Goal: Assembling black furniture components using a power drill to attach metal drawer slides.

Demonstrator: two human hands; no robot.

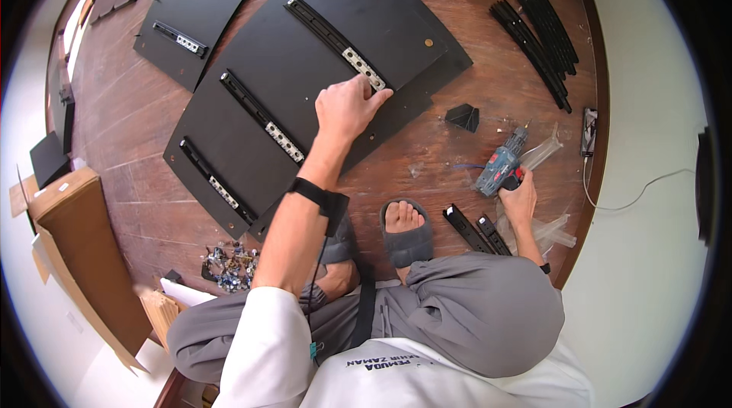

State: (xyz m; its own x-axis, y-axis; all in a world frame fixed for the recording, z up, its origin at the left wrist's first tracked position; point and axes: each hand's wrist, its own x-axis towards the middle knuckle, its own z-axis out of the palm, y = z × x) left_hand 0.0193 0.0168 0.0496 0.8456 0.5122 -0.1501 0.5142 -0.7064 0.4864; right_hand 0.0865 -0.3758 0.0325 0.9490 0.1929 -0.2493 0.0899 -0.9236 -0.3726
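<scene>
Loose hardware [231,268] and black strips [550,25] flank the large panel [293,86]

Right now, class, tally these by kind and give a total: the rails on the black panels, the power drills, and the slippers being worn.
Rails on the black panels: 5
Power drill: 1
Grey slippers: 2
Total: 8

The left hand [347,109] touches the end of a long black and silver rail [333,42] on a big black board [374,8]. Two more rails [262,114] sit beside it. The right hand [520,200] holds a blue drill [501,167]. Lots of little metal bits [231,267] lie on the brown floor [412,137].
</scene>
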